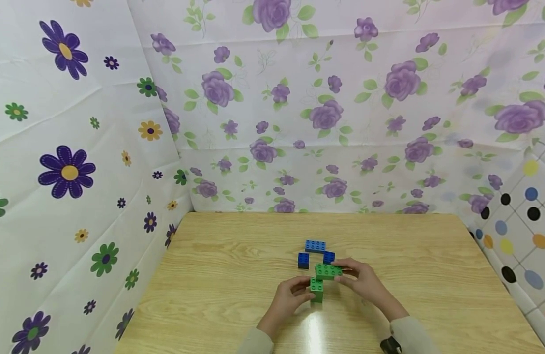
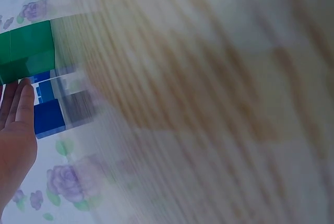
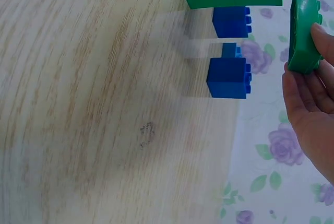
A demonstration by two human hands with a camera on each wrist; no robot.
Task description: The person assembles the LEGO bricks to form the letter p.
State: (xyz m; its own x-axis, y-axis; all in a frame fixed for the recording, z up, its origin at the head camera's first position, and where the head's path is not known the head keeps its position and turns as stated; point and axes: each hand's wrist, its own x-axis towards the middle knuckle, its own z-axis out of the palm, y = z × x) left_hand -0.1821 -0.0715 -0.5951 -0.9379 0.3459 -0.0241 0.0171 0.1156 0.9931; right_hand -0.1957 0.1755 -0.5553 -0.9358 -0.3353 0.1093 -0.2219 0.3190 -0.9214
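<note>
Right hand (image 1: 364, 284) had long green brick (image 1: 328, 272) pinched at its right end, thumb and fingers closed up on it. Brick hung tilted just above green stack (image 1: 317, 292), bit of gap showing from right wrist cam. Stack stood upright on wood table (image 1: 219, 268). Left hand (image 1: 290, 296) half curled, thumb and fingers on stack; pretty sure it had hold, though left wrist cam cut thumb off. Two dark blue blocks (image 1: 303, 260) sat farther back, lighter blue brick (image 1: 315, 246) behind those.
</note>
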